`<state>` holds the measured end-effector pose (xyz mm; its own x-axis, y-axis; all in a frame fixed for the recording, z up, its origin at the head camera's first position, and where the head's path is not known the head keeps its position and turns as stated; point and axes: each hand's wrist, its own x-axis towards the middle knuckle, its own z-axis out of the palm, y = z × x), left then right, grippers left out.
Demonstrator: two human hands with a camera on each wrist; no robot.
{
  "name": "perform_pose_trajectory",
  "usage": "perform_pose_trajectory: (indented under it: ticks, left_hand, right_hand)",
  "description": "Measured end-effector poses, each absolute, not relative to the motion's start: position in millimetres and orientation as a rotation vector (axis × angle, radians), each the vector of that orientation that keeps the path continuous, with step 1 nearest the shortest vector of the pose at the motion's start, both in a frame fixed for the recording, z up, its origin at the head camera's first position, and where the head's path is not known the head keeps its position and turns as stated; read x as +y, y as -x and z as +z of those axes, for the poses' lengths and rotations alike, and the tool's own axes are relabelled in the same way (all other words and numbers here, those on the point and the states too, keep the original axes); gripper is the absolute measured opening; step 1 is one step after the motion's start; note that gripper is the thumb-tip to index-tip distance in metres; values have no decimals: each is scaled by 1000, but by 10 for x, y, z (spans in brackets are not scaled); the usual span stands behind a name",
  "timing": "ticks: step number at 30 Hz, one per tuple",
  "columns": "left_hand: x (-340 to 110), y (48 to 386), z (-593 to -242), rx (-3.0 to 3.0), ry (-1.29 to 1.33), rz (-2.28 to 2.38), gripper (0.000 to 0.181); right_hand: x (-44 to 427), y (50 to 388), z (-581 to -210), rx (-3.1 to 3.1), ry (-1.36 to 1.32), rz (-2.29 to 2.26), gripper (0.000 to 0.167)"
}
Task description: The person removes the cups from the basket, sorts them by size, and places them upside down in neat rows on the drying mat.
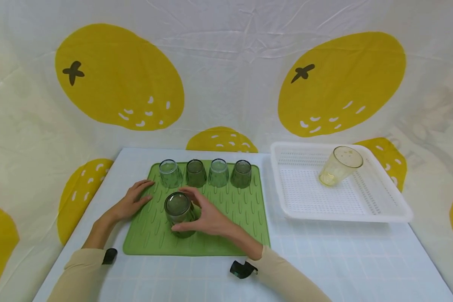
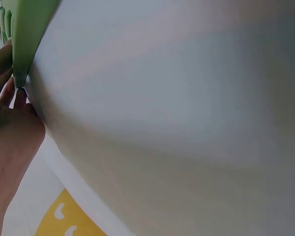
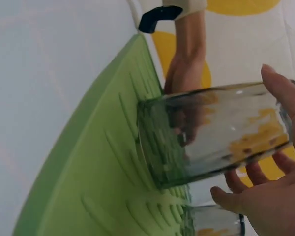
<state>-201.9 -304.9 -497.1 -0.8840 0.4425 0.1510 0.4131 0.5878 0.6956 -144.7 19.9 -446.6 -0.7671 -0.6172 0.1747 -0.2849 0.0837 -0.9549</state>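
My right hand (image 1: 209, 218) holds a smoky grey drinking glass (image 1: 178, 212), thumb on the near side and fingers on the far side. The glass stands over the front left part of a ribbed green drying mat (image 1: 226, 226), seemingly upside down. In the right wrist view the glass (image 3: 211, 135) meets the mat at its far end. At the mat's left edge rests my left hand (image 1: 130, 203), fingers spread along it. Behind, a row of several glasses (image 1: 219, 173) stands on the mat, alternating clear and grey.
A white plastic basket (image 1: 290, 216) sits at the table's right, with a tall yellowish glass (image 1: 337, 167) leaning inside. The table (image 1: 196, 277) has a pale blue cover. Behind it hangs a white cloth (image 1: 226, 84) with yellow fruit prints.
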Motion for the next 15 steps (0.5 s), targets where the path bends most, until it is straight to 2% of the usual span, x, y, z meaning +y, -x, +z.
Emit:
perform_pose_trajectory:
  ticks: [15]
  left_hand:
    - [-3043,1979,-4977,2776,-718,1248,47]
  right_hand:
    - [710,1501,-4221,2228,920,-1633,87]
